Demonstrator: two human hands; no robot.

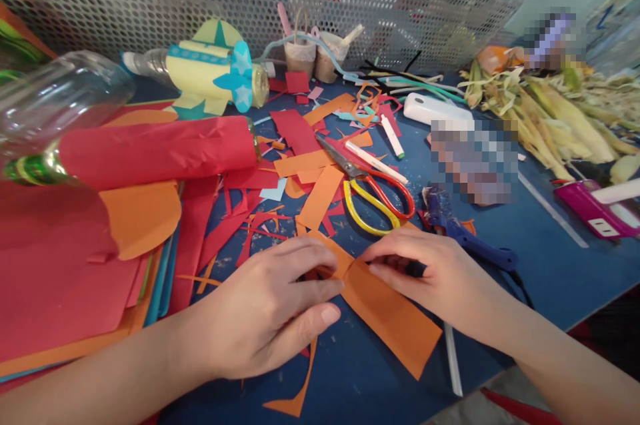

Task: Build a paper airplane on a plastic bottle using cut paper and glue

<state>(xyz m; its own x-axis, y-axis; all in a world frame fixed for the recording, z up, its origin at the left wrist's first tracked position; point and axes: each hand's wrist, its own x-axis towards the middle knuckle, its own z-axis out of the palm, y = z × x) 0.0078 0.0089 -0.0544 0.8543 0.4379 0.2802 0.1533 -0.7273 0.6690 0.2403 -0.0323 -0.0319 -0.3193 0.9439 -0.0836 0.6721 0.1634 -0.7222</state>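
Note:
An orange paper strip (393, 318) lies slantwise on the blue table between my hands, with a crease or overlap near its middle. The curled fingers of my left hand (275, 305) are on its upper left part; their tips are partly hidden. My right hand (425, 271) pinches the strip's upper edge between thumb and fingers. Just beyond the hands rest scissors (373, 201) with one red and one yellow handle, on orange and red paper scraps. A blue hot glue gun (465, 231) lies behind my right hand, and a clear glue stick (453, 365) projects below that wrist.
On the left are stacked coloured paper sheets (60, 278), a red-wrapped bottle (160, 151) and a clear plastic bottle (60, 98). A yellow paper rocket (205, 71) lies behind them. Markers (391, 136), a white case (437, 110) and corn husks (555, 118) fill the back right.

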